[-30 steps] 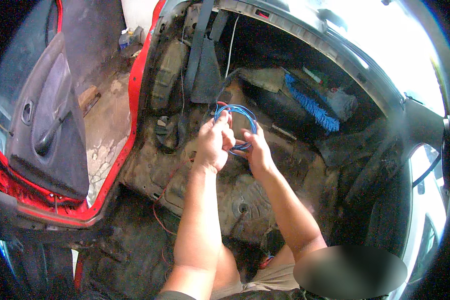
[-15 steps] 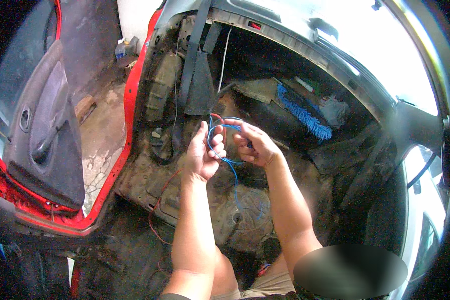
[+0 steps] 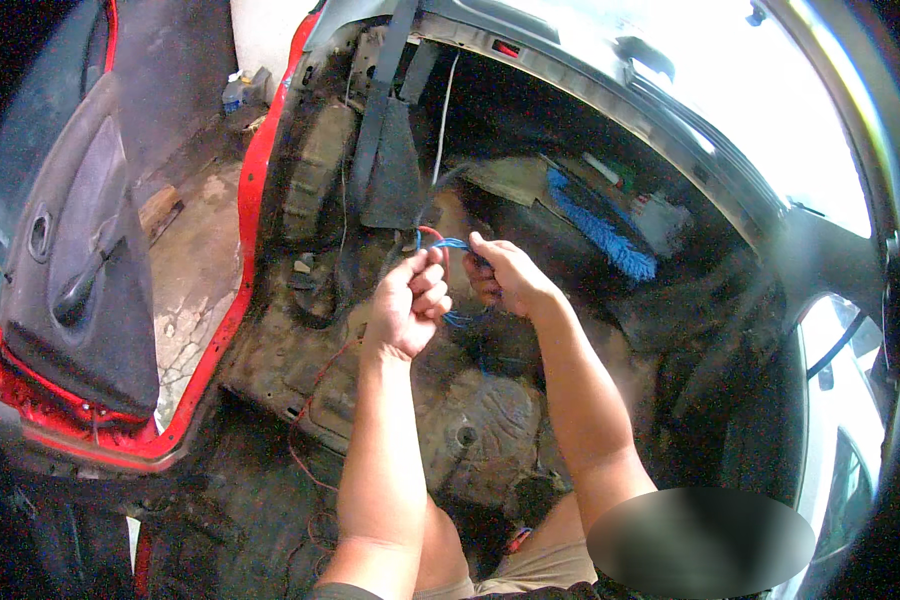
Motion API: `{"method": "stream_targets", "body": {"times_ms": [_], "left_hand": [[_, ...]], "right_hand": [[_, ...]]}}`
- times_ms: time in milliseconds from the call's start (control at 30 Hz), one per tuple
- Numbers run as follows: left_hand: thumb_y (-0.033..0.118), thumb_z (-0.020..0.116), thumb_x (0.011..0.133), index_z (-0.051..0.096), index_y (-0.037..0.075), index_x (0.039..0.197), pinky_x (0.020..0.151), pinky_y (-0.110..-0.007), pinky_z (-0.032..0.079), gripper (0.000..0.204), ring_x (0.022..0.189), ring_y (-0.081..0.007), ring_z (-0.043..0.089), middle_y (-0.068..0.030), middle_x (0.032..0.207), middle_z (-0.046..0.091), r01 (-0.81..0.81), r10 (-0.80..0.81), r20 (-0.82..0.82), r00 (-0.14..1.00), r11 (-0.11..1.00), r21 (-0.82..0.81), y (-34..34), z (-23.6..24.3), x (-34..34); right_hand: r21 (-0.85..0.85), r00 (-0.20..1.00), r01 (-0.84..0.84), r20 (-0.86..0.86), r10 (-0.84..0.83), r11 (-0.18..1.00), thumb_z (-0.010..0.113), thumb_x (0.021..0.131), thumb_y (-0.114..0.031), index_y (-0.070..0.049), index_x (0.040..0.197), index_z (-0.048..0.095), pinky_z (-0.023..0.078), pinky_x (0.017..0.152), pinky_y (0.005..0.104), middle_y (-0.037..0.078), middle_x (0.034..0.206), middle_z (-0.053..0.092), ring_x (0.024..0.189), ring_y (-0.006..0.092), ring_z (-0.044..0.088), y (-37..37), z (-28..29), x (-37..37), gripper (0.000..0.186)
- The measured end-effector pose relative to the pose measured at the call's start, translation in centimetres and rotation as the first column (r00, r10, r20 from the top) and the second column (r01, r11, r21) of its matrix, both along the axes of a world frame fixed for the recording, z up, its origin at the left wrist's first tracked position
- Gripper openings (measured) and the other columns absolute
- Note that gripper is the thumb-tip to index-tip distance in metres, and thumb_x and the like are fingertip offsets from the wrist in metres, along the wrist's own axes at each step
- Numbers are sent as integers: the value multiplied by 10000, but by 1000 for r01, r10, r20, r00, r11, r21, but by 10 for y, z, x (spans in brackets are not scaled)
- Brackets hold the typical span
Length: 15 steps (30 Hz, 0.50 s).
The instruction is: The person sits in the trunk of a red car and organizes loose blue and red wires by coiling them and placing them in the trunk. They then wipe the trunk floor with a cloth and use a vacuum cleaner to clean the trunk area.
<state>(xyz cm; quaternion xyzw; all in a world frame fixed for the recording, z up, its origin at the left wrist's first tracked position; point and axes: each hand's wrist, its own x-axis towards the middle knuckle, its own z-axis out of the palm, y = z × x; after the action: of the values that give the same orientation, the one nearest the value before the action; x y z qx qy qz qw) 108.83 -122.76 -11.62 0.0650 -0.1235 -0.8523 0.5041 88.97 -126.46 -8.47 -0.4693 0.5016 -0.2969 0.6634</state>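
Observation:
A looped bundle of thin blue wire (image 3: pixel 452 243) stretches between my two hands above the bare car floor. My left hand (image 3: pixel 410 300) is closed on the bundle's left side, fingers curled in. On the other side, my right hand (image 3: pixel 510 277) grips the bundle between thumb and fingers. Red wire (image 3: pixel 431 231) arcs up just beyond my left fingertips. More blue strands hang below the hands, blurred. Parts of the wires are hidden inside my fingers.
An open red car door (image 3: pixel 80 270) with a dark inner panel stands at the left. A dark seat belt (image 3: pixel 385 90) hangs ahead. Farther back lies a blue fringed duster (image 3: pixel 602 228). A thin red wire (image 3: pixel 295 440) trails over the stripped metal floor (image 3: pixel 470 420).
The wide blue loop between my hands has drawn into a tighter bundle. My left fingers have closed further on it, and the strand that hung low has been pulled up or blurred.

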Motion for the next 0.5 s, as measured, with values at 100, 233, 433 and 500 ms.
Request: {"method": "stream_targets", "body": {"times_ms": [100, 233, 433, 500], "left_hand": [[360, 384, 1103, 499, 154, 893, 440, -252, 191, 317, 466, -65, 199, 86, 603, 239, -186, 183, 39, 982, 978, 95, 3, 10, -2], [432, 385, 1101, 477, 173, 889, 454, -249, 181, 347, 491, -64, 195, 73, 648, 273, -283, 283, 9, 959, 958, 52, 4, -1, 14], [438, 389, 1102, 444, 178, 867, 456, -247, 172, 355, 497, -63, 166, 78, 642, 236, -302, 303, -84, 949, 953, 24, 1, 4, 22], [431, 402, 1099, 455, 173, 874, 451, -246, 172, 347, 494, -58, 175, 80, 634, 237, -230, 230, -16, 973, 973, -29, 4, 8, 27]], "right_hand": [[-337, 893, 444, 95, -439, 830, 435, 1058, -541, -66, 1087, 626, 414, 611, 325, 21, 722, 537, 616, 157, 509, 36, -27, 31, 513], [59, 904, -123, 418, 87, 991, 490, 1046, -515, -47, 1227, 628, 420, 645, 317, 23, 775, 588, 661, 140, 522, 151, -53, 29, 520], [221, 940, -331, -12, 342, 917, 603, 1028, -388, -37, 1027, 701, 367, 538, 258, -43, 671, 520, 598, 70, 449, 187, -72, -85, 364], [13, 817, -407, -443, 370, 914, 628, 1004, -370, -59, 998, 750, 403, 511, 291, -50, 646, 540, 580, 73, 470, 146, -65, -95, 334]]}}
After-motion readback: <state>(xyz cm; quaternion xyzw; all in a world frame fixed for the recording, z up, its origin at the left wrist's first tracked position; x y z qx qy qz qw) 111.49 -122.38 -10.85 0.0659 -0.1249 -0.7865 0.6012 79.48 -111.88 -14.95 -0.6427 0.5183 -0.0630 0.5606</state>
